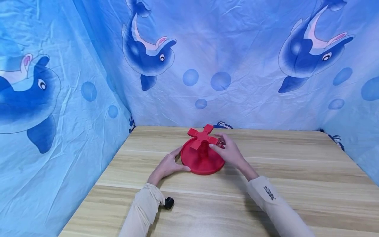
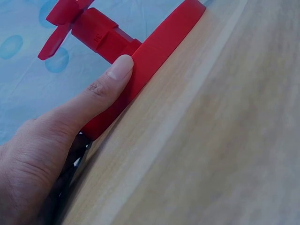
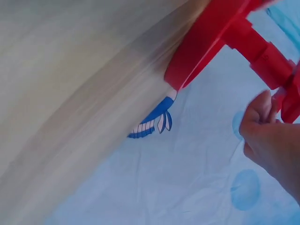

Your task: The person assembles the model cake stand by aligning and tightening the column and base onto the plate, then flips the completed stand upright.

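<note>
A red stand with a round, rimmed base [image 1: 204, 171] is upright on the table. Its short post [image 1: 203, 152] carries a cross-shaped top [image 1: 202, 135]. My left hand [image 1: 168, 165] holds the base at its left side, thumb at the front rim and fingers further back. In the left wrist view the thumb [image 2: 105, 86] lies against the rim, and the post [image 2: 96, 35] bears raised digits. My right hand [image 1: 229, 152] pinches the cross's right arm between thumb and fingers. In the right wrist view the curled fingers of that hand [image 3: 274, 136] partly hide the arm.
The wood-grain table [image 1: 189, 210] runs out wide on both sides of the stand. Behind and left hangs a blue cloth [image 1: 237, 108] printed with dolphins. A small black object [image 1: 169, 203] sits at the left cuff.
</note>
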Motion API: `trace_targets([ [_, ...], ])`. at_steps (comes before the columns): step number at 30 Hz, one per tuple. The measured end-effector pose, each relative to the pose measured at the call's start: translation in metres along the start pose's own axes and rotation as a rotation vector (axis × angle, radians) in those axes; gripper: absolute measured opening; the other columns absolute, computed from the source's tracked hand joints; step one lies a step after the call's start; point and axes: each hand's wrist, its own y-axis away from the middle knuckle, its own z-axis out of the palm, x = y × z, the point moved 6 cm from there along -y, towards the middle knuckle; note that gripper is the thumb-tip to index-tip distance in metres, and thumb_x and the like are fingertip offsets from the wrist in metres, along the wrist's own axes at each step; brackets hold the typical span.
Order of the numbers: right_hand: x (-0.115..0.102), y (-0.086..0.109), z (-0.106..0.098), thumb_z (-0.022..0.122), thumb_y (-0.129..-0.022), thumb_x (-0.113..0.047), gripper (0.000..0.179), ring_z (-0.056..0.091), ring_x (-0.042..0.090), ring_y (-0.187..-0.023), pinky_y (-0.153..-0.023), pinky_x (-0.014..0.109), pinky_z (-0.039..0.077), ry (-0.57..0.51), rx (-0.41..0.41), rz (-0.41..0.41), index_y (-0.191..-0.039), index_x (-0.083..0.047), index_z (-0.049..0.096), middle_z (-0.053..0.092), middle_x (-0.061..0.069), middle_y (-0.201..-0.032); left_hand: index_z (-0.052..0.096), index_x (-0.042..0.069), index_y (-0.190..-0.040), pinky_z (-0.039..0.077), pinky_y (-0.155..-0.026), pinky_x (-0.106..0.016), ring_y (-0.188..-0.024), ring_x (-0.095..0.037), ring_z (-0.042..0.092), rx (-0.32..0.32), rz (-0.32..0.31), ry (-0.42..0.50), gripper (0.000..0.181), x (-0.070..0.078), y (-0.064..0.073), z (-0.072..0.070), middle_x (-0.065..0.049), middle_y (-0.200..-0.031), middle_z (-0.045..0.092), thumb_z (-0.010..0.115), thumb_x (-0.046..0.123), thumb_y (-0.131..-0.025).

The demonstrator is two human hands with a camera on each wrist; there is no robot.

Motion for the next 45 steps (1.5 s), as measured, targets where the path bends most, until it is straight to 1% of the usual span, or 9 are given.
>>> trace_targets([
  [2, -0.002, 0.002, 0.000, 0.076, -0.094, -0.013, 0.055, 0.060, 0.031, -0.107, -0.082, 0.037, 0.059, 0.058, 0.025, -0.057, -0.143, -0.001, 0.054, 0.063, 0.015, -0.121, 0.040, 0.020, -0.161, 0.038, -0.116, -0.053, -0.146, -0.027, 0.039, 0.000, -0.006, 0.002, 0.111, -0.001, 0.000, 0.000, -0.002, -0.159, 0.044, 0.091, 0.060, -0.071],
  [5, -0.004, 0.005, 0.001, 0.076, -0.094, -0.010, 0.050, 0.060, 0.028, -0.105, -0.081, 0.037, 0.060, 0.096, 0.051, -0.078, -0.139, -0.001, 0.057, 0.063, 0.013, -0.120, 0.041, 0.021, -0.161, 0.038, -0.116, -0.053, -0.146, -0.026, 0.040, 0.001, -0.011, 0.001, 0.110, -0.001, 0.000, 0.001, -0.001, -0.159, 0.045, 0.091, 0.060, -0.071],
  [12, -0.004, 0.006, 0.001, 0.079, -0.093, -0.013, 0.046, 0.061, 0.027, -0.100, -0.077, 0.036, 0.060, 0.104, 0.079, -0.085, -0.135, -0.003, 0.062, 0.066, 0.011, -0.114, 0.039, 0.022, -0.162, 0.037, -0.116, -0.052, -0.147, -0.026, 0.038, -0.001, 0.004, -0.001, 0.111, -0.001, 0.000, 0.001, 0.000, -0.160, 0.043, 0.090, 0.060, -0.072],
  [20, -0.007, 0.008, 0.003, 0.082, -0.089, -0.008, 0.042, 0.062, 0.027, -0.096, -0.077, 0.037, 0.060, 0.142, 0.115, -0.173, -0.128, -0.001, 0.066, 0.068, 0.011, -0.110, 0.039, 0.022, -0.162, 0.038, -0.116, -0.050, -0.147, -0.026, 0.039, -0.003, -0.004, 0.000, 0.110, 0.000, 0.001, 0.001, -0.001, -0.160, 0.044, 0.090, 0.060, -0.072],
  [25, -0.012, 0.012, 0.006, 0.083, -0.088, -0.010, 0.043, 0.061, 0.026, -0.099, -0.080, 0.039, 0.059, 0.162, 0.122, -0.188, -0.127, -0.002, 0.067, 0.067, 0.010, -0.112, 0.039, 0.021, -0.162, 0.038, -0.116, -0.049, -0.146, -0.025, 0.040, -0.002, 0.006, 0.017, 0.109, 0.002, 0.001, 0.000, 0.000, -0.159, 0.044, 0.091, 0.058, -0.072],
  [31, -0.013, 0.018, 0.008, 0.077, -0.095, -0.016, 0.036, 0.061, 0.024, -0.099, -0.079, 0.034, 0.058, 0.140, 0.104, -0.187, -0.127, -0.002, 0.068, 0.067, 0.008, -0.112, 0.038, 0.019, -0.162, 0.039, -0.115, -0.049, -0.146, -0.026, 0.041, -0.002, -0.023, -0.009, 0.112, 0.001, 0.001, 0.000, -0.003, -0.160, 0.044, 0.091, 0.058, -0.072],
  [37, -0.007, 0.016, -0.004, 0.072, -0.098, -0.015, 0.032, 0.061, 0.025, -0.097, -0.073, 0.033, 0.056, 0.130, 0.204, -0.169, -0.127, -0.002, 0.067, 0.067, 0.009, -0.106, 0.039, 0.018, -0.162, 0.040, -0.114, -0.051, -0.145, -0.027, 0.041, -0.001, -0.030, -0.005, 0.112, 0.001, 0.000, 0.000, -0.005, -0.159, 0.044, 0.091, 0.059, -0.071],
  [41, -0.001, 0.007, -0.010, 0.069, -0.100, -0.018, 0.044, 0.060, 0.031, -0.107, -0.081, 0.042, 0.056, 0.132, 0.221, -0.139, -0.139, -0.001, 0.058, 0.064, 0.016, -0.117, 0.040, 0.016, -0.161, 0.040, -0.114, -0.051, -0.145, -0.027, 0.042, 0.003, -0.022, -0.006, 0.112, 0.002, 0.000, -0.001, -0.005, -0.159, 0.046, 0.091, 0.058, -0.071],
  [45, 0.005, -0.003, -0.009, 0.066, -0.102, -0.017, 0.062, 0.054, 0.039, -0.125, -0.095, 0.052, 0.055, 0.114, 0.128, -0.117, -0.156, -0.002, 0.040, 0.053, 0.020, -0.141, 0.041, 0.017, -0.160, 0.040, -0.114, -0.051, -0.145, -0.027, 0.042, 0.003, -0.024, -0.010, 0.111, 0.002, 0.001, 0.000, -0.004, -0.158, 0.046, 0.091, 0.058, -0.070],
])
